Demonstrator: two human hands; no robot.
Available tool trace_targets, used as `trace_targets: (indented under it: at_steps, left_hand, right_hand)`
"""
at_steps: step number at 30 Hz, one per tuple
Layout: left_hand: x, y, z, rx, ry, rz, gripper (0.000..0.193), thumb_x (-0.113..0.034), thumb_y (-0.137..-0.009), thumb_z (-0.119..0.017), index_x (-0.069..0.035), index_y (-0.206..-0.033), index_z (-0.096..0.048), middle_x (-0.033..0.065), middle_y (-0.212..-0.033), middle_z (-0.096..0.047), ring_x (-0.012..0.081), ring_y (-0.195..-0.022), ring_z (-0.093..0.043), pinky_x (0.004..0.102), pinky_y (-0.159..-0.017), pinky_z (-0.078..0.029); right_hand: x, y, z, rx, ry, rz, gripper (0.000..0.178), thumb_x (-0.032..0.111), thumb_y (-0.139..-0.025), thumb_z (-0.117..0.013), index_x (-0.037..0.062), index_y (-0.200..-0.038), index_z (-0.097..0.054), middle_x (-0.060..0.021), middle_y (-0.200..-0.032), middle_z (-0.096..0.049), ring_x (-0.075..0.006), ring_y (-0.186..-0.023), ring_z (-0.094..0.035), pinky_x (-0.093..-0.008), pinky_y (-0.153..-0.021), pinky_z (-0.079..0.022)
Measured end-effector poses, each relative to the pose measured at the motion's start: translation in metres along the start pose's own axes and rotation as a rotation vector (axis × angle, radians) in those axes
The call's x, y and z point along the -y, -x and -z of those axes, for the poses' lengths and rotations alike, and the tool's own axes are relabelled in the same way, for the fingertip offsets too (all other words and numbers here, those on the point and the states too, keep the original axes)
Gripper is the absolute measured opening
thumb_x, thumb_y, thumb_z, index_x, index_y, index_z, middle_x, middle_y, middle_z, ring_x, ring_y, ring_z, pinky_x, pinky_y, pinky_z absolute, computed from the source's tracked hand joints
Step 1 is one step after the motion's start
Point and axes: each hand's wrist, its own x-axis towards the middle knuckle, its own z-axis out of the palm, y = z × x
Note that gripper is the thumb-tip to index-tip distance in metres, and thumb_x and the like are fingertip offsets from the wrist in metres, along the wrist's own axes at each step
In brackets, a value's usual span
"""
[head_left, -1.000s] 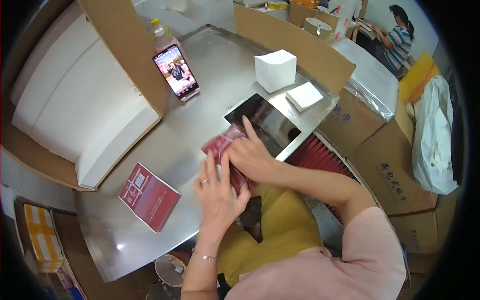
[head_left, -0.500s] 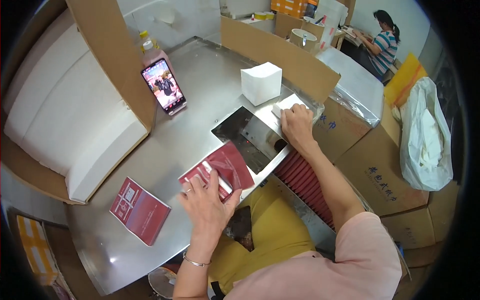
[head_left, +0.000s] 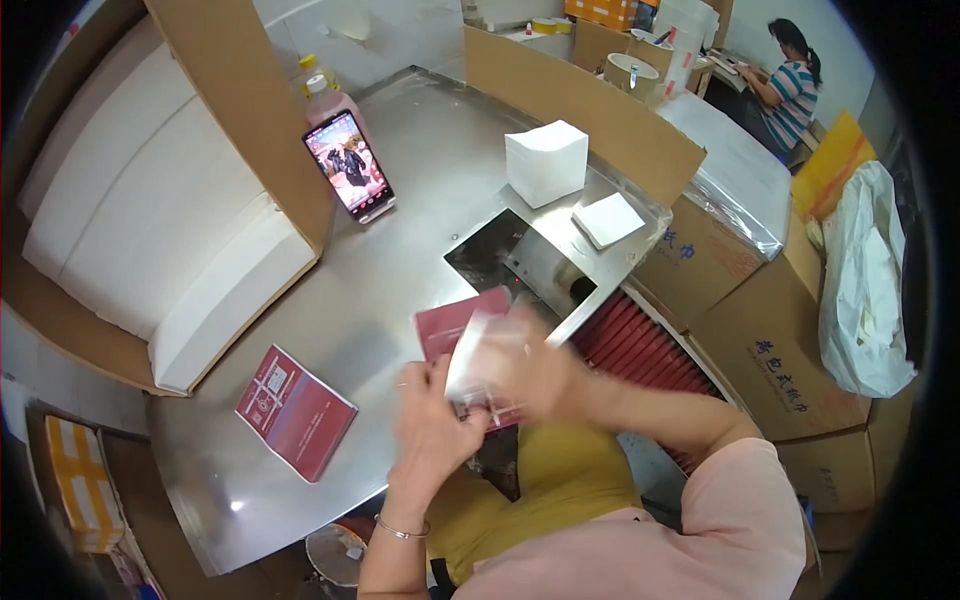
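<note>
A red printed plastic sleeve (head_left: 455, 322) is held at its near edge by my left hand (head_left: 432, 425), fingers closed on it. Against the sleeve lies a folded white tissue (head_left: 470, 362), partly smeared by motion. My right hand (head_left: 548, 372) is blurred, closed over the tissue's right side; its fingertips are hidden. To the left, a stack of similar red sleeves (head_left: 297, 415) rests flat on the metal table (head_left: 400, 270). Beyond my hands sit a low pile of white tissues (head_left: 608, 221) and a taller white tissue block (head_left: 546, 165).
A dark rectangular opening (head_left: 490, 250) is set in the tabletop. A lit phone (head_left: 350, 165) leans on a bottle. Red packs (head_left: 650, 345) line up under the edge. Cartons (head_left: 780, 365) and a white plastic bag (head_left: 868, 290) stand right. A person (head_left: 790, 95) sits in the back.
My right hand has moved from the low white pile to the sleeve, bringing a white tissue. My left hand has shifted slightly right. The view has turned a little.
</note>
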Motion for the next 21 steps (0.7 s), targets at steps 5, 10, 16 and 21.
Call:
trace_targets:
  at_steps: [5,10,16,21]
  left_hand:
    - [-0.027,-0.003,0.007,-0.107,-0.031,-0.037,0.081,-0.015,-0.072,-0.071,-0.004,-0.147,-0.041,0.0221,-0.103,-0.054,0.038,-0.091,-0.054,0.0451,-0.078,-0.045]
    - [-0.019,-0.005,0.023,0.009,0.049,0.043,0.07,-0.006,-0.084,-0.067,-0.003,-0.148,-0.04,0.016,-0.092,-0.056,0.033,-0.078,-0.056,0.044,-0.072,-0.046]
    - [-0.016,0.015,0.032,-0.117,0.13,-0.122,0.033,0.001,-0.078,-0.068,-0.005,-0.111,-0.068,0.0139,-0.096,-0.063,0.032,-0.088,-0.059,0.0419,-0.078,-0.047]
    - [0.048,0.055,0.094,-0.46,-0.375,0.237,0.04,0.001,-0.074,-0.063,-0.004,-0.113,-0.059,0.0225,-0.122,-0.053,0.0393,-0.117,-0.05,0.0499,-0.104,-0.037]
  right_hand:
    - [-0.014,-0.014,-0.04,0.379,0.357,-0.085,0.02,0.013,-0.082,-0.06,0.0011,-0.097,-0.064,-0.0163,-0.089,-0.056,-0.0294,-0.077,-0.061,-0.0757,-0.107,-0.026]
    - [-0.067,-0.026,-0.069,0.369,0.201,-0.424,0.022,0.013,-0.087,-0.059,0.0038,-0.107,-0.059,-0.0187,-0.093,-0.062,-0.0397,-0.101,-0.061,-0.0726,-0.102,-0.033]
    - [-0.088,-0.013,-0.011,0.545,0.296,-0.766,0.016,0.016,-0.084,-0.064,0.0031,-0.077,-0.071,-0.0231,-0.08,-0.07,-0.0397,-0.08,-0.071,-0.0492,-0.07,-0.056]
    - [-0.108,0.014,0.049,-0.164,0.734,-0.49,0.04,0.039,-0.082,-0.073,0.0018,-0.092,-0.063,-0.0151,-0.091,-0.061,-0.0342,-0.091,-0.058,-0.0453,-0.077,-0.046]
